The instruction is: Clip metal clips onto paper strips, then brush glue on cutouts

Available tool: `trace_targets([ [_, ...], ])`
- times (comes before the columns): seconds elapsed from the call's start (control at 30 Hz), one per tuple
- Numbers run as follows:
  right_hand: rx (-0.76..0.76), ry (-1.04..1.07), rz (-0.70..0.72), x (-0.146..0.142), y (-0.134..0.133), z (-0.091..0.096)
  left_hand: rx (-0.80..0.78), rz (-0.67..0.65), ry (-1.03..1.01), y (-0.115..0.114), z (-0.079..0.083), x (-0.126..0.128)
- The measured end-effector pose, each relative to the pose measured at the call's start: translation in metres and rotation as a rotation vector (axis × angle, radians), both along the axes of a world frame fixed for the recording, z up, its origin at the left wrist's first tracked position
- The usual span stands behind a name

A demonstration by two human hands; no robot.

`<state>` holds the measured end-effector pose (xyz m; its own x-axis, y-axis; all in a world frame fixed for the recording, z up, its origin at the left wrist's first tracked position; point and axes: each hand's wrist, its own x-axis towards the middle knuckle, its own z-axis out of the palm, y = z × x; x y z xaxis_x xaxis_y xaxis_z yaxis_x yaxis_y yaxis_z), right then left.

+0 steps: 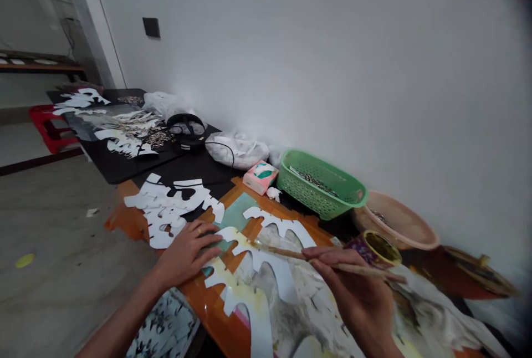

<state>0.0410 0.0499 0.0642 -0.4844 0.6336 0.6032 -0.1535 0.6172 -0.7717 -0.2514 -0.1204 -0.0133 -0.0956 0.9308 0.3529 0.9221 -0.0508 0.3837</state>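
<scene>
My right hand [355, 294] grips a wooden-handled brush [286, 252] whose bristle end points left over white cut-out pieces. Beneath its tip lies a curved, notched white cut-out [266, 258] with yellowish smears. A second smeared cut-out [247, 295] is nearer to me, partly over other pieces. My left hand [189, 255] lies flat with fingers stretched, the fingertips at the left ends of these cut-outs. Another white cut-out [282, 222] lies just behind them. A purple patterned tin [364, 248] stands behind my right hand.
Along the wall stand a pink tissue box [258, 179], a green basket [305, 197] with metal bits, and a peach basin [409, 230]. White cut-outs [166, 208] are piled at left. Farther back are a black headset [187, 139] and plastic bags [239, 150]. A stained cloth [436, 302] lies right.
</scene>
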Motion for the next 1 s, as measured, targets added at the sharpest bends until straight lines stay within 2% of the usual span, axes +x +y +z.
trace_targets([
  [0.13,0.035,-0.01,0.059,0.004,-0.004,0.003,0.014,0.007,0.012,0.0,0.001,0.0],
  [0.27,0.15,-0.132,0.166,0.013,-0.009,0.007,0.01,0.009,0.021,0.0,0.002,0.001],
  [0.37,0.229,-0.221,0.222,0.028,-0.01,0.003,0.027,0.022,0.023,0.0,0.002,0.001],
  [0.47,0.267,-0.285,0.217,0.042,-0.01,-0.002,0.029,0.022,0.026,0.0,0.002,0.001],
  [0.53,0.277,-0.297,0.224,0.048,-0.01,-0.001,0.03,0.02,0.03,0.001,0.002,0.001],
  [0.63,0.273,-0.286,0.311,0.05,-0.01,0.006,0.026,0.023,0.026,0.001,0.002,0.001],
  [0.83,0.195,-0.316,0.412,0.055,-0.007,0.013,0.004,0.021,-0.017,0.002,0.001,0.0],
  [1.0,0.183,-0.334,0.481,0.062,-0.007,0.014,0.072,0.038,-0.174,-0.003,0.0,-0.008],
])
